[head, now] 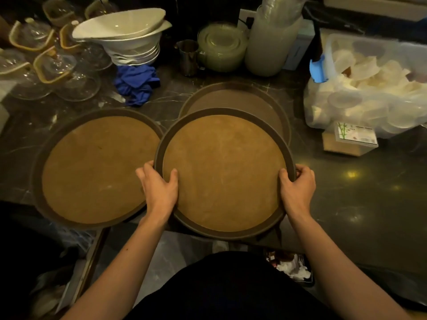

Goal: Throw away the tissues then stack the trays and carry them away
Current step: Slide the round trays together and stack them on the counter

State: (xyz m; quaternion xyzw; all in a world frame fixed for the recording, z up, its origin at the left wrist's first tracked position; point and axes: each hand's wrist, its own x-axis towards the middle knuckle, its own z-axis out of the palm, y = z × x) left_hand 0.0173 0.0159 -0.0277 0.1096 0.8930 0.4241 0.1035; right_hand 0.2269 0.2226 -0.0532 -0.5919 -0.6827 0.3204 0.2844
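A: The held tray (224, 172) sat dead centre, and both hands were clamped on its near rim. The left hand (159, 188) gripped at eight o'clock, thumb over the lip onto the cork face, fingers curled beneath. The right hand (298, 188) did the same at four o'clock.

B: A grip on opposite sides, I'd say, so the wide disc stayed level. Its far edge overlapped the rear tray (233, 98) at twelve o'clock, though whether it rested there or hung above, I couldn't tell.

A: And the left tray (92, 167) lay flat on the table (360, 181) at nine o'clock, its rim running just under the left knuckles. No tissues showed on any of the three.

B: So the stacking looked under way, by my reading. Down at five o'clock, below the table edge, a bin (291, 269) held crumpled white paper.

A: Further out, at eleven o'clock, a blue cloth (136, 85) was bunched before a pile of white bowls (129, 35), glassware (55, 63) crowding ten o'clock. At two o'clock stood a clear tub (369, 86) full of plastic lids.

B: A tight table; lifting clear of that clutter seemed wise.
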